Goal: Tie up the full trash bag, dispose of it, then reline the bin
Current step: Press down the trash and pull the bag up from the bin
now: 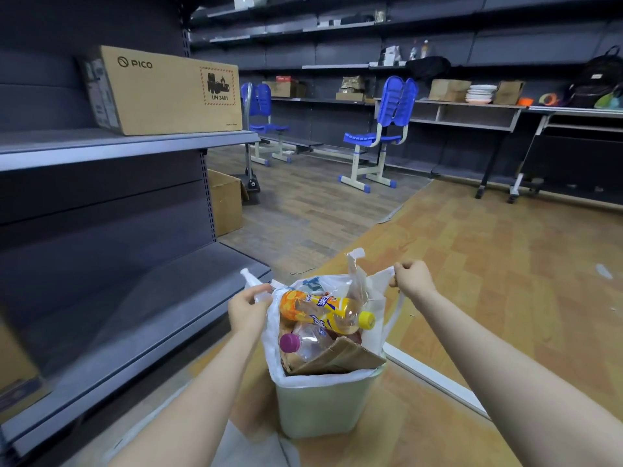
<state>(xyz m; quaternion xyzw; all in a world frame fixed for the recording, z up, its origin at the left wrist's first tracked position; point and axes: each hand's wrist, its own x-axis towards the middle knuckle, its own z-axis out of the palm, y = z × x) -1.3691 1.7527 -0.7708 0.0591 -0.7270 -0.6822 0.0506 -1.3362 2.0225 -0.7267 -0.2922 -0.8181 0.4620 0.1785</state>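
Two bare forearms are reaching forward and down from the bottom edge of the view, one on each side of a pale bin (325, 406) that is standing on the wooden floor (488, 264). Lining the bin is a white trash bag (374, 332), its rim folding over the bin's top edge and its upper part rising open above it. Filling the bag to the top are a yellow-capped bottle (323, 310), a clear bottle with a purple cap (305, 342) and a piece of cardboard (340, 357).

Gripping the bag's left handle is the left hand (247, 310), fingers curling closed around the plastic. Pinching the right handle in a closed fist is the right hand (413, 279), drawing that side up and outward.

Close on the left, a grey shelf unit (128, 146) is running alongside the bin, its lowest shelf edge lying just beside the left hand. A PICO cardboard box (161, 91) is sitting on an upper shelf. To the right and ahead, the floor is lying open, with blue chairs (381, 129) standing well apart from the bin near the far shelving.
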